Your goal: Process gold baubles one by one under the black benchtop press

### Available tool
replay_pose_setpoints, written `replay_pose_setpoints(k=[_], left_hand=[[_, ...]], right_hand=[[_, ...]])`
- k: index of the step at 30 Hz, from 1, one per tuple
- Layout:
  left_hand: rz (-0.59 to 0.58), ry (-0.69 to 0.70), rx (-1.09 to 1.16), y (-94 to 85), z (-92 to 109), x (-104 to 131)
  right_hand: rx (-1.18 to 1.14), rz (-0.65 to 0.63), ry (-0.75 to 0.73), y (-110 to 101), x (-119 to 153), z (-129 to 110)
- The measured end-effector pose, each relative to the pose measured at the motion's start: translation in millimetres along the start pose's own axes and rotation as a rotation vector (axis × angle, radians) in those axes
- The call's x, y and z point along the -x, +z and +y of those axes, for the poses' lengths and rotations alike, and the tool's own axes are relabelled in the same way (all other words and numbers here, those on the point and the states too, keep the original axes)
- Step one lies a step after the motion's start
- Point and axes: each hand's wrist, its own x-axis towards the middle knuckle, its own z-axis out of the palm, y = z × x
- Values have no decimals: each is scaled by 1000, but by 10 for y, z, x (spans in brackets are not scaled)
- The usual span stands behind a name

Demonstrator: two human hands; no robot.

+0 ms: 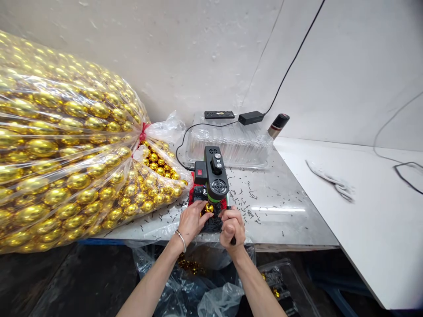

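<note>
A small black bench machine (216, 174), like a mini drill press with a red switch, stands on a red and black base (211, 225). Beneath its head, the fingers of my left hand (193, 220) are closed on a shiny gold ball (209, 208). My right hand (232, 226) is wrapped round the machine's black lever handle (233, 241). Dark shavings cover the base. Where the machine's head meets the ball is partly hidden from above.
A huge clear bag of gold balls (66, 145), tied with red, fills the left. Behind stand clear plastic trays (228, 145), a power adapter (251, 117) and a spray can (278, 126). A glove (330, 180) lies right; an open plastic bag (172, 286) hangs below the table edge.
</note>
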Motion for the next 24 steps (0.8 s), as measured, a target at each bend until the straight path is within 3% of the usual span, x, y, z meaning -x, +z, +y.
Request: replay_pose_setpoints(k=[4, 10, 15, 19, 21, 24], left_hand=[[-9, 26, -95, -8, 10, 6], [-12, 33, -139, -7, 22, 6], [27, 11, -32, -14, 8, -10], [104, -39, 154, -97, 2, 209], [20, -137, 305, -104, -35, 431], [-259, -394, 576, 27, -171, 805]], right_hand=[[1, 14, 16, 25, 45, 34], [36, -44, -86, 14, 50, 46], [-31, -3, 29, -98, -328, -188], [-34, -44, 142, -182, -649, -365], [-37, -53, 162, -190, -702, -398], [-41, -37, 152, -169, -670, -400]])
